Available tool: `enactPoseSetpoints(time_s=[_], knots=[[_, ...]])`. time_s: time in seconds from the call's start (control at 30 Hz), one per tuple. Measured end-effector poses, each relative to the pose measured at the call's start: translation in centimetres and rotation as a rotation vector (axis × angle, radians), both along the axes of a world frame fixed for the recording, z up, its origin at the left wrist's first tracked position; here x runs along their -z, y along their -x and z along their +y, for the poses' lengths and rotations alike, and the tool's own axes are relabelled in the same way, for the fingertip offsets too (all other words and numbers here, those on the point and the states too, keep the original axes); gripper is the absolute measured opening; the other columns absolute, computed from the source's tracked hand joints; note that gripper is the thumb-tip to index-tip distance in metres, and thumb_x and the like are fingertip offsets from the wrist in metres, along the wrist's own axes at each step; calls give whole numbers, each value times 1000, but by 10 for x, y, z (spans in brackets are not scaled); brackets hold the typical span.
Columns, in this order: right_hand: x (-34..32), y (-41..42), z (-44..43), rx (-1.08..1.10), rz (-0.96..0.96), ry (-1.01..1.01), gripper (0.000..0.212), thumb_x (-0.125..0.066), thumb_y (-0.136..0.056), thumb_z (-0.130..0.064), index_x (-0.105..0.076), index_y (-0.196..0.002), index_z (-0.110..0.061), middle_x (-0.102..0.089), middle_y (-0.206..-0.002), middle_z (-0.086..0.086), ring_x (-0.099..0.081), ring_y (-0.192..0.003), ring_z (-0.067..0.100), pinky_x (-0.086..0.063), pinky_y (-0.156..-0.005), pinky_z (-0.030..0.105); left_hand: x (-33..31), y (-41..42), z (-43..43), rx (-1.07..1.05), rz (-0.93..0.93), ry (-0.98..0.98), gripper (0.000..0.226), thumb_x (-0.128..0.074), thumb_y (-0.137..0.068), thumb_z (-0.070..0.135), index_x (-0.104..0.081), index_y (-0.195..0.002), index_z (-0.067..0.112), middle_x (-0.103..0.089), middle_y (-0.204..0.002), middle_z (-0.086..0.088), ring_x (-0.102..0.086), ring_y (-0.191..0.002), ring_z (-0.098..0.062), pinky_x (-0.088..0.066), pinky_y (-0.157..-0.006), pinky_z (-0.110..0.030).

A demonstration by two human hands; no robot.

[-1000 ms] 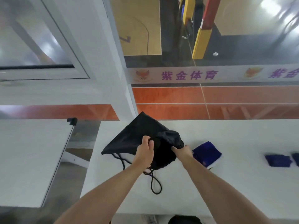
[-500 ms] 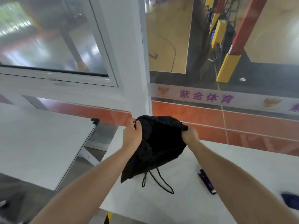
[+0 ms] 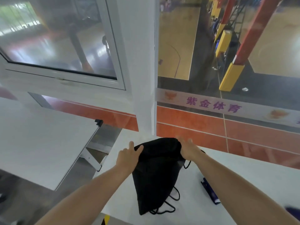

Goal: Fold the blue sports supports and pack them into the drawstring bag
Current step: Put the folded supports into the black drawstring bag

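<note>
**Black drawstring bag held by its far corners over the white table**

The fingers of the left hand [image 3: 128, 155] are spread and only loosely curled, the fingertips laid over the far left corner of the drawstring bag [image 3: 156, 172]; whether the cloth is pinched beneath them cannot be told. The fingers of the right hand [image 3: 188, 148] are likewise extended, pressed over the far right corner, the palm covering the fabric, so a true grasp cannot be confirmed there either.

Between the two hands the far edge of the bag is stretched into a shallow rounded arch. From that edge the bag is run back toward the person, its long axis lying roughly along the line of the forearms, and it is narrowed to a blunt end nearest the body. The material is seen as a thin, matte black cloth, limp and softly creased. Thin black cords [image 3: 168, 207] are looped out from the near end onto the surface, and a short loop is shown just below the right wrist.

The bag is lain on a smooth white table [image 3: 243, 176]. Beside the right forearm, apart from the bag, a folded blue support [image 3: 210, 192] with a pale edge is seen edge-on. Past the fingertips, orange tiles [image 3: 203, 127] are met.
</note>
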State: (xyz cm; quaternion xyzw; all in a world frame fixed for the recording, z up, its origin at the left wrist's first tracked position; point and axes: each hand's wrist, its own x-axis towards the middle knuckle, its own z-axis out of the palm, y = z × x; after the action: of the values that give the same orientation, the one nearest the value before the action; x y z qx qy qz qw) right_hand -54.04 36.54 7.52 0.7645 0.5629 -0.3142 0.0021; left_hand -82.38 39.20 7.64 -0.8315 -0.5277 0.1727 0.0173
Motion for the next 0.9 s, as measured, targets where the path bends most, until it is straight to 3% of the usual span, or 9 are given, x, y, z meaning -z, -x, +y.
enactPoseSetpoints(time_s=[0.1,0.17,0.23,0.33,0.4,0.53,0.7,0.83,0.9], knots=[[33,11,-7,-77,-45,91,74,-33,-96,-7,-10,-154,-47,-19,-155,20,-51,-79,31,-43,-57,34,36,2,-6,183,80,147,84,-53,-93,31,2,-157,36,-6,-157,-18,-39,-125,-42,-36,-102,-47],[45,18,-12,-99,-33,102,70,-31,-98,-8,-13,-156,-42,-33,-145,19,-52,-85,32,-42,-59,34,46,-2,-8,268,-99,197,78,-45,-93,44,-2,-157,33,-3,-162,-12,-18,-142,-42,-20,-117,-50],[56,21,-15,-150,22,87,64,-30,-99,-9,-23,-155,-39,-44,-136,15,-55,-97,32,-46,-77,37,58,-8,-6,333,-246,185,79,-42,-92,56,-6,-158,31,-3,-165,-9,-5,-150,-39,-7,-121,-48],[67,24,-18,-172,151,100,60,-33,-99,-9,-34,-150,-39,-50,-144,6,-55,-121,30,-47,-100,38,82,-15,1,225,-256,327,105,-52,-81,73,10,-156,33,7,-166,-8,7,-152,-37,-6,-121,-52],[72,23,-21,-157,187,113,58,-37,-100,-12,-36,-148,-44,-51,-144,-1,-55,-125,28,-46,-103,38,98,-20,7,61,-264,401,109,-53,-79,78,13,-155,37,6,-166,-10,1,-152,-39,-16,-119,-55],[81,17,-28,-236,120,132,51,-39,-101,-21,-36,-145,-48,-52,-135,-7,-56,-119,26,-49,-98,39,123,-29,28,-156,-319,426,81,-20,-85,85,-10,-154,45,-4,-166,-6,-7,-149,-38,-16,-119,-55],[105,25,-41,-264,-436,-259,69,-66,-86,-19,-38,-148,-29,-41,-144,13,-45,-128,37,-36,-109,49,155,-33,36,77,-204,353,71,-38,-89,71,-14,-152,48,-34,-149,-13,-27,-138,-39,-19,-116,-50],[116,48,-59,-617,-294,-618,32,-58,-93,-26,-65,-124,-20,-59,-135,5,-53,-126,28,-37,-108,45,160,-45,37,84,-216,426,62,-35,-93,66,-20,-151,48,-49,-141,-13,-43,-129,-39,-28,-109,-51],[122,51,-66,-689,-272,-533,31,-51,-96,-34,-68,-120,-23,-63,-133,-2,-56,-123,24,-36,-105,41,162,-47,41,118,-222,419,56,-36,-97,60,-21,-150,50,-39,-148,-13,-36,-134,-39,-30,-110,-53]])
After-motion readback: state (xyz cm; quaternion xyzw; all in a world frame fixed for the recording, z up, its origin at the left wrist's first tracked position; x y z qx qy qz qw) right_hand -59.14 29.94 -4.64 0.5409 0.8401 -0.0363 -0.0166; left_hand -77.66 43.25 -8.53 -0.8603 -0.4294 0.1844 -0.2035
